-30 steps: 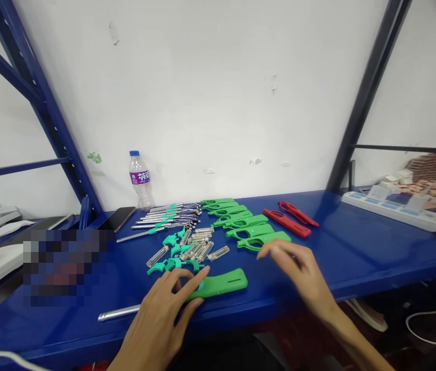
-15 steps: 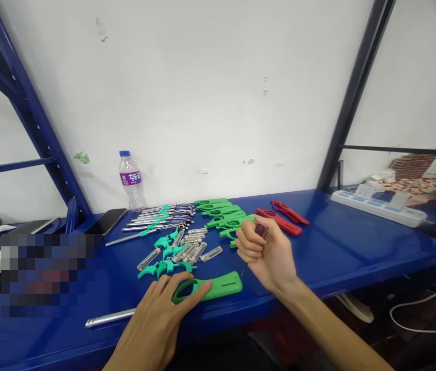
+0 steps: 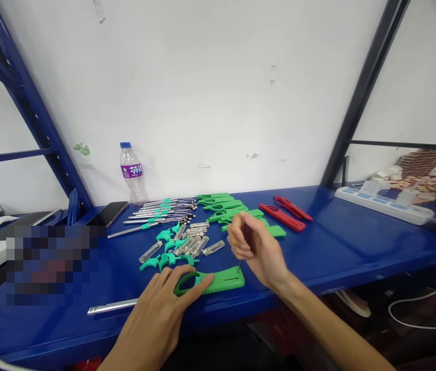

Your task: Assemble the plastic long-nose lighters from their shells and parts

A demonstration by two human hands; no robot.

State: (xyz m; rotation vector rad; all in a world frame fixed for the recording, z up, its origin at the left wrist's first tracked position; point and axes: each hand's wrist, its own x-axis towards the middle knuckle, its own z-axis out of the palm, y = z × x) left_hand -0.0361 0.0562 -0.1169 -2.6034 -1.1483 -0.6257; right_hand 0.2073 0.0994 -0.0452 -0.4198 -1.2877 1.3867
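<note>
A green long-necked lighter [image 3: 223, 282] lies near the table's front edge, its silver tube [image 3: 111, 307] pointing left. My left hand [image 3: 161, 304] grips it around the finger loop, thumb on top and fingers along the far side. Above its right end, my right hand [image 3: 260, 252] is closed around a screwdriver [image 3: 239, 266]. The thin shaft points down with its tip at the hole near the lighter's end; the handle is mostly hidden by my fingers. Beyond my left hand lie teal triggers [image 3: 167, 260] and several clear fuel tanks [image 3: 213, 248].
Silver tubes with wires [image 3: 159, 212] lie in a row behind. Green lighter shells [image 3: 225, 207] and red shells [image 3: 285, 218] are farther back. A bottle [image 3: 133, 178] and phone [image 3: 108, 214] stand left; a power strip [image 3: 383, 205] is right.
My right hand has moved slightly left and brought the screwdriver's tip onto the lighter's right end. My left hand keeps its hold on the lighter. The view has shifted a little.
</note>
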